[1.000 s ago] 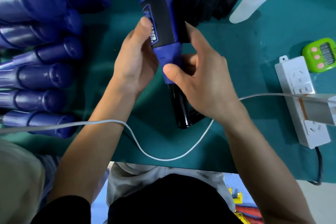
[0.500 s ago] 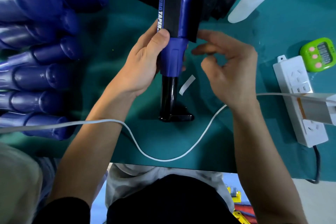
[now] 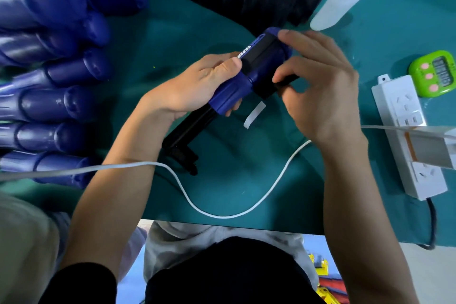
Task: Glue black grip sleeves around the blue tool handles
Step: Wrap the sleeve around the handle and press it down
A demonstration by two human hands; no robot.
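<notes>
Left of the power strip, the left hand clenches its grip on the blue tool handle at the collar; it looks like rigid, light plastic. The right hand pinches the loose edge of the black grip sleeve, which is thin, floppy and likely tacky, so it is best held by its edges.

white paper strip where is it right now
Head view: the white paper strip lies on the green mat, beside the blue tool handle, between the left hand and the right hand.
</notes>
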